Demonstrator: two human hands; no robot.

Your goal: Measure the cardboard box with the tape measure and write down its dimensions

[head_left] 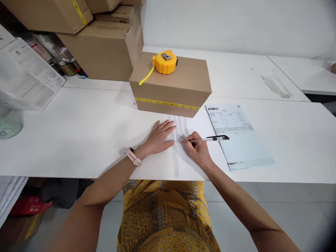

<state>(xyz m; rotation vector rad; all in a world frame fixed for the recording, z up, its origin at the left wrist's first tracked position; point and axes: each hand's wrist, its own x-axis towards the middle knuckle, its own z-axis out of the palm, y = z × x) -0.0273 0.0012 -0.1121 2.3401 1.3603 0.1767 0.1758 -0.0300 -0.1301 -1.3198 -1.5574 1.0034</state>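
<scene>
My right hand (197, 149) is closed around a black-capped clear pen (215, 138), its tip down at a white sheet of paper (187, 167). Columns of small dark writing run along this sheet. Flat on the sheet's left side lies my left hand (160, 137), fingers spread, holding nothing. Just beyond both hands stands a closed cardboard box (168, 93) with a yellow tape strip; the sheet's far end reaches its base. On top of the box rests a yellow tape measure (165, 63) with a short length of its blade out.
A pale blue printed document (236, 140) lies right of my right hand. Large cardboard boxes (102, 49) are stacked at the back left, beside a white printed carton (31, 75). A light green rounded object (9, 127) sits at the left edge. The white table's (65, 154) front edge is near my body.
</scene>
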